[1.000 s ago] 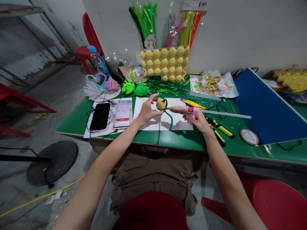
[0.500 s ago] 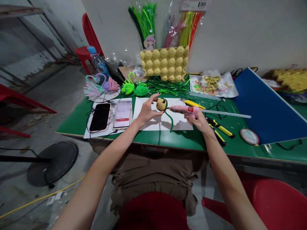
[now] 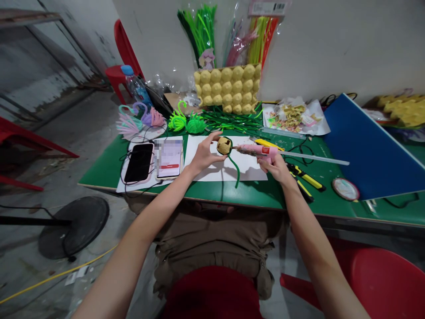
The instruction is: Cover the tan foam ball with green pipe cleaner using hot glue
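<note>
Over on the left of the green table (image 3: 106, 170) two phones (image 3: 139, 162) lie side by side with thin cables looped around them, just beside the white sheet of paper (image 3: 206, 173) the person is working above. The left hand (image 3: 203, 153) is closed on a small tan cardboard cup (image 3: 224, 145), fingers and thumb pinching its near side, and a dark green pipe cleaner (image 3: 233, 170) droops from the cup down onto the paper. From the right, the pink glue gun (image 3: 257, 151) lies nearly level with its nozzle touching the cup's right side; the right hand (image 3: 275, 165) is wrapped round the grip, though I can't tell whether a finger is on the trigger. The plain worry is the closeness of that nozzle to the left fingertips (there is hardly any cup between them): a squeeze too long could push hot glue over the rim or through onto skin. The cup is held in the air by a light pinch, so pressure from the gun might turn it or pop it loose, and the dangling stem could swing and smear wet glue on the paper. To the right, a yellow cutter (image 3: 268, 144), a long clear ruler (image 3: 315, 158) and yellow-handled pliers (image 3: 303, 179) lie just beside the right forearm, and a drawn-back elbow could sweep them off the edge.
</note>
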Motion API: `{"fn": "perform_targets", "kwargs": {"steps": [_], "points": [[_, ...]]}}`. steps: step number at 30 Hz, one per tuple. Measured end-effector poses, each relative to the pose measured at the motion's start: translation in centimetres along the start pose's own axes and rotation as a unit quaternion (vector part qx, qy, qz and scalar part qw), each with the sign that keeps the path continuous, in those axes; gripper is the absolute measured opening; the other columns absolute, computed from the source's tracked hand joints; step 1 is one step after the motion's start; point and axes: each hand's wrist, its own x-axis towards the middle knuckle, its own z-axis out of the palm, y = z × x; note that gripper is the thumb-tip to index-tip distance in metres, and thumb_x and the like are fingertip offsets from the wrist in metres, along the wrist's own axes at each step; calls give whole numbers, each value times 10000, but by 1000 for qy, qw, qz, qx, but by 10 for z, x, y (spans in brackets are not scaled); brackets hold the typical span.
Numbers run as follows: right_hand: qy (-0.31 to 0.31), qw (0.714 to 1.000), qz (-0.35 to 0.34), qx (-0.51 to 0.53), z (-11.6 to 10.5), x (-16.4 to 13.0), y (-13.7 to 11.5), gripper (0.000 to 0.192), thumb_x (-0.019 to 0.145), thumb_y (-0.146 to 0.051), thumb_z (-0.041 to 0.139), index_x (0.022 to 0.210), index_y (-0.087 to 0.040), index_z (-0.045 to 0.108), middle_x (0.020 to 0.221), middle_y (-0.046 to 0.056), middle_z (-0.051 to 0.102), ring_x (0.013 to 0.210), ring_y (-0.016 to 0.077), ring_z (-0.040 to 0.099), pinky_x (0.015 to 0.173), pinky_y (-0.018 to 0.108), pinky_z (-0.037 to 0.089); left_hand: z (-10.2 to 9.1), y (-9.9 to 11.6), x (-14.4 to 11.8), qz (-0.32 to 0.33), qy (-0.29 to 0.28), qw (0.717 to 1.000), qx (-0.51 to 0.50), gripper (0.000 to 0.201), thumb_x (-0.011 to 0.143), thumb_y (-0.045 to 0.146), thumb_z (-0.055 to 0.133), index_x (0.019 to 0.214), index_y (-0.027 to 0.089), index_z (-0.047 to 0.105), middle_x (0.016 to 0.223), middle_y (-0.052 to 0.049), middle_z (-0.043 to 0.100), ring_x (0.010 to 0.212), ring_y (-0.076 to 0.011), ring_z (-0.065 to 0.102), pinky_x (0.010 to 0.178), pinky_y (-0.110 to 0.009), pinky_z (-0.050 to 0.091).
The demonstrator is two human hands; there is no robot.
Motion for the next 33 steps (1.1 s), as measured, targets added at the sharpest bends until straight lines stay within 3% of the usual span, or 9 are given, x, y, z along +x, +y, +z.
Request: {"fn": "perform_targets", "kwargs": {"steps": [6,13,26,33], "points": [[11,1000,1,7,0,1,4,399,815,-588,663,695,-220,566,431,-52,449,419,107,379,459,272,247,0,0,0,-1,-8,1000,1,755,686,262,853,1372,183,547,1251,-110,718,1161,-270,698,1007,-393,544],[20,1000,5,5,-1,1,3,443,790,-622,668,639,-231,523,416,-48,456,409,109,390,463,281,252,1,-2,0,7,-12,1000,-12,763,677,241,854,1375,188,550,1295,-117,704,1193,-280,689,1025,-399,538],[38,999,-5,24,0,0,-4,432,796,-623,681,857,-197,641,419,-69,426,398,97,361,444,263,237,0,-3,-1,27,-22,999,-3,754,688,211,851,1379,193,549,1333,-129,696,1225,-281,682,1040,-395,537],[32,999,-8,16,-1,1,-2,431,802,-610,685,857,-186,635,419,-67,436,399,94,369,443,258,252,2,-10,-1,73,-25,997,-13,732,731,259,842,1393,169,541,1369,-149,680,1245,-279,672,1056,-390,526]]}}
